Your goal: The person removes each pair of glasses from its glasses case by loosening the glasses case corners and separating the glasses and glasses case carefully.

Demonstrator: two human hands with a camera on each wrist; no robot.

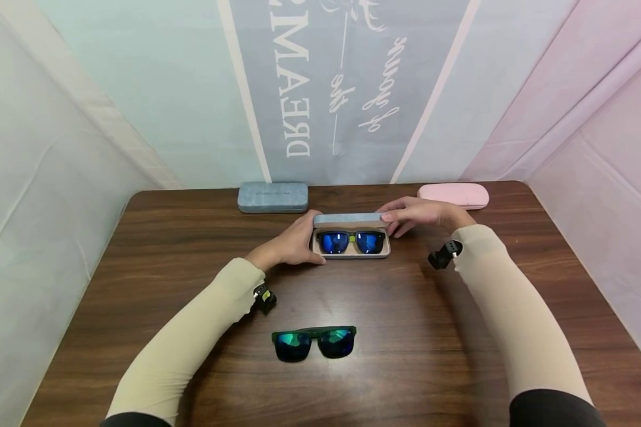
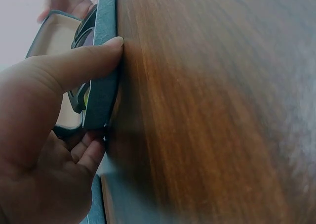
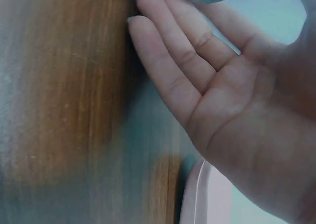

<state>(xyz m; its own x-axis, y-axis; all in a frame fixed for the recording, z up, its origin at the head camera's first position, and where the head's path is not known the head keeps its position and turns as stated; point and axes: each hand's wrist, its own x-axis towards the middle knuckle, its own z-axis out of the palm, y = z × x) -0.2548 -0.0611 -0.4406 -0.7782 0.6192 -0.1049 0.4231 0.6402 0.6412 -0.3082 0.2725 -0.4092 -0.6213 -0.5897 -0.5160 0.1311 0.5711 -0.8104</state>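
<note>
Blue-grey open case point(image 1: 352, 257) is seen on the bench point(image 1: 406, 332), mid-scene toward the far edge; dark sunglasses point(image 1: 352, 238) with blue lenses are laid inside, lenses facing near. Left end of the case is clasped by the left hand point(image 1: 298, 242), grip narrow, thumb pressed on the near wall, fingers set at the left end. Lid point(image 1: 349, 220) is raised at the far side; its right end is pinched between thumb and index finger of the right hand point(image 1: 419, 212), other fingers extended below. Whether the case is also touched by those lower fingers cannot be told. Green-framed sunglasses point(image 1: 335, 343) are placed near, left of centre, well apart from both hands. A closed blue case point(image 1: 273, 197) is set at the far edge, left; a closed pink case point(image 1: 453, 194) is set far right, partly covered by the right hand. Pale sleeves point(image 1: 192, 332) are worn on both arms, small black cameras point(image 1: 445, 255) mounted at the wrists. Lettered cloth point(image 1: 342, 89) is hung behind the bench.
</note>
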